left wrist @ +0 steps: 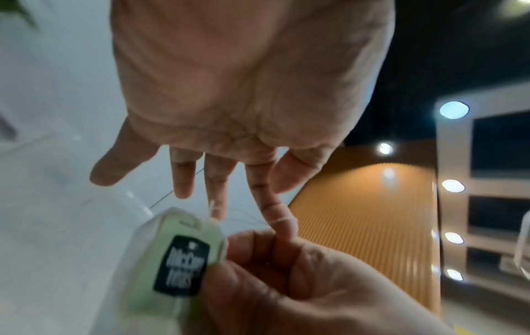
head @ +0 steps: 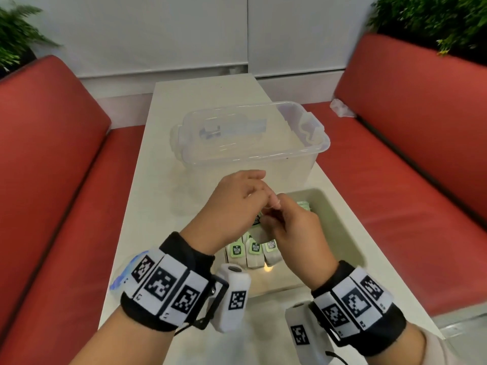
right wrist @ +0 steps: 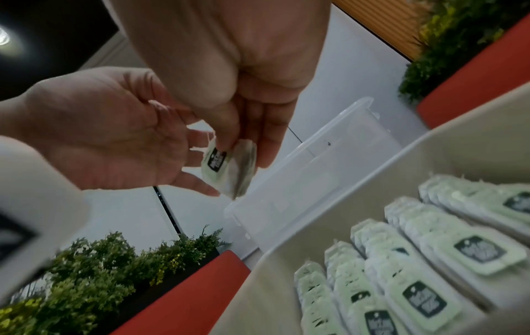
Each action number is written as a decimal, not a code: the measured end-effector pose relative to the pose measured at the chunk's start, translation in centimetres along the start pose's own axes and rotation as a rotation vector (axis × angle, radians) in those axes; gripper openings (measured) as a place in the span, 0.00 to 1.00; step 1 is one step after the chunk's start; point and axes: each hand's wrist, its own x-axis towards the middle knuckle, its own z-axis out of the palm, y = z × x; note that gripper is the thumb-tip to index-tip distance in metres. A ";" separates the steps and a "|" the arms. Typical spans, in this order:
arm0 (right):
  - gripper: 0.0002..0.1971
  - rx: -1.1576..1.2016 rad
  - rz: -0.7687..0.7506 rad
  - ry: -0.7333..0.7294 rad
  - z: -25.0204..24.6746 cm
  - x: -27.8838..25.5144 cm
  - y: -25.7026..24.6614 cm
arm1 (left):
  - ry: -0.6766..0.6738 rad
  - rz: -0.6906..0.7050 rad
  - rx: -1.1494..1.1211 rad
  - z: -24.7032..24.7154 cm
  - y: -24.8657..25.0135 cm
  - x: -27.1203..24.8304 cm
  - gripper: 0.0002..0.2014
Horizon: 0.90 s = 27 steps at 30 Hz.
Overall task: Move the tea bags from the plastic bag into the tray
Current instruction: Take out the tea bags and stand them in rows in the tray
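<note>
Mid-transfer: right hand [right wrist: 229,74] pinches a tea bag [right wrist: 229,168], its string caught on spread left hand [left wrist: 244,90]; next untangle, lay in tray [head: 340,222] lower centre.

The clear, glossy plastic storage box [head: 253,143] with its moulded lid sits at the frame's centre on the smooth, pale, stone-look tabletop [head: 147,185], which carries a soft sheen. Below it, the beige matt plastic tray [right wrist: 430,163] holds rows of white, fibrous paper tea bags [right wrist: 401,267] with pale green card tags printed in black. Red upholstered bench seats [head: 52,159] at both sides look smooth and leather-like. The wristbands [head: 163,285] are black cloth
</note>
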 end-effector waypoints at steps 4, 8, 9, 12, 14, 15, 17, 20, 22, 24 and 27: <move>0.07 0.280 0.171 -0.009 0.2 -0.3 -0.6 | -0.005 0.095 0.227 -1.0 -0.1 1.4 0.19; 0.12 0.394 0.193 0.030 0.6 -0.4 -0.8 | -0.079 -0.021 -0.143 -1.6 -1.4 1.0 0.16; 0.13 0.402 0.187 0.042 0.8 -0.4 -0.7 | -0.108 -0.044 -0.232 -1.6 -1.8 0.7 0.16; 0.16 0.415 0.170 0.073 1.2 -0.2 -0.5 | -0.150 -0.018 -0.354 -1.5 -3.4 0.0 0.17; 0.17 0.407 0.144 0.088 1.2 -0.2 -0.4 | -0.130 0.022 -0.348 -1.5 -4.3 -0.3 0.19; 0.17 0.401 0.124 0.095 1.2 -0.2 -0.3 | -0.129 0.039 -0.334 -1.4 -4.6 -0.3 0.21; 0.18 0.385 0.083 0.103 1.2 -0.2 -0.4 | -0.114 0.058 -0.343 -1.3 -4.9 -0.3 0.22; 0.19 0.320 0.023 0.101 1.3 -0.4 -0.4 | -0.053 0.063 -0.409 -1.3 -5.1 0.0 0.27; 0.18 0.308 -0.004 0.099 1.1 -0.3 -0.1 | -0.043 0.065 -0.421 -1.5 -5.1 0.2 0.30; 0.20 0.269 -0.034 0.102 0.7 0.0 0.3 | -0.061 0.063 -0.431 -1.9 -5.2 0.3 0.31; 0.17 0.210 -0.039 0.050 0.3 0.8 0.3 | -0.098 0.055 -0.442 -2.1 -5.1 0.3 0.31</move>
